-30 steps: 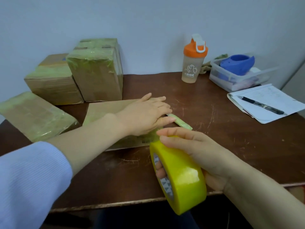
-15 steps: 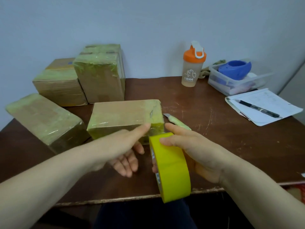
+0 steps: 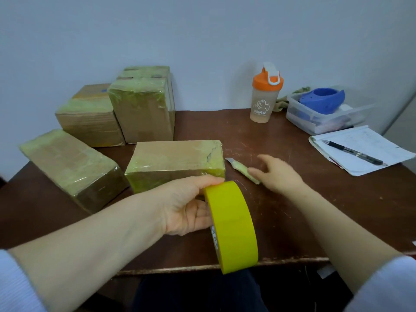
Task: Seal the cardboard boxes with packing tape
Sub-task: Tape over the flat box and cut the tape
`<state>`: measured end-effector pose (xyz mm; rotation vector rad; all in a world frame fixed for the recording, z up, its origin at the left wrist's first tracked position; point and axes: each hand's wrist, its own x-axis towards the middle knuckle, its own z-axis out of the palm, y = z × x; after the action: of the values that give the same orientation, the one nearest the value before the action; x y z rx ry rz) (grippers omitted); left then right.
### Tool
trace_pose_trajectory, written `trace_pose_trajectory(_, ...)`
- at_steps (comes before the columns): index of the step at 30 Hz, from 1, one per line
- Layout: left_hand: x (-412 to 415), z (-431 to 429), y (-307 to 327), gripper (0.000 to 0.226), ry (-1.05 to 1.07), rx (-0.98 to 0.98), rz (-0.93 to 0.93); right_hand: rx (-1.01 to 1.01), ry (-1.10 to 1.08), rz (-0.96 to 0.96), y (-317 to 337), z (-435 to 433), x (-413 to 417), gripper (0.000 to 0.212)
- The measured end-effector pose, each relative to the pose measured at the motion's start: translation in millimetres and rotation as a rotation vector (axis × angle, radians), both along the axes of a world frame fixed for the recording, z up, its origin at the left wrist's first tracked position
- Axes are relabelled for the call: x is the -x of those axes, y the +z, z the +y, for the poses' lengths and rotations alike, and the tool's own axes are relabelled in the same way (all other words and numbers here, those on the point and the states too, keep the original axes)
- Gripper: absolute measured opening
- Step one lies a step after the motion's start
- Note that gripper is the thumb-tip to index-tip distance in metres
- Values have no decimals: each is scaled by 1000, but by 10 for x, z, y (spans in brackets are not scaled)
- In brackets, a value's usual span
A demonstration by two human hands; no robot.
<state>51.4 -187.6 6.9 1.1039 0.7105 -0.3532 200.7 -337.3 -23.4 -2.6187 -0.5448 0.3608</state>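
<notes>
Head view: left grip point(image 3: 186, 206) is clutching the tape roll point(image 3: 234, 228); right grip point(image 3: 279, 174), spread and empty, is hovering at the utility knife point(image 3: 242, 169), probably needing to grasp it.

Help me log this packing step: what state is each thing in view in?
left hand, grips the tape roll by its side.
right hand, fingers spread at the knife handle; blurred.
tape roll, held on edge.
knife, flat on the table, blade tip out.
near box, lying flat, wrapped in tape.
shaker bottle, upright, lid on.
pen, lying on the papers.
plastic tub, no lid on.
</notes>
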Motion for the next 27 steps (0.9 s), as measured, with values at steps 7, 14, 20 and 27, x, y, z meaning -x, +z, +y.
trace_pose_trajectory(7,-13,-36,-3,34,2,0,14,248,99,-218,-188,232,-82,43)
trace_pose_trajectory(14,74,-78,60,30,-5,11,-2,-596,-135,133,205,296,-41,29)
trace_pose_trajectory(20,88,-135,60,24,30,18,-27,-620,398,-73,486,610,314,14)
trace_pose_trajectory(27,83,-242,-27,23,116,62,-49,-416,593,16,323,634,266,32)
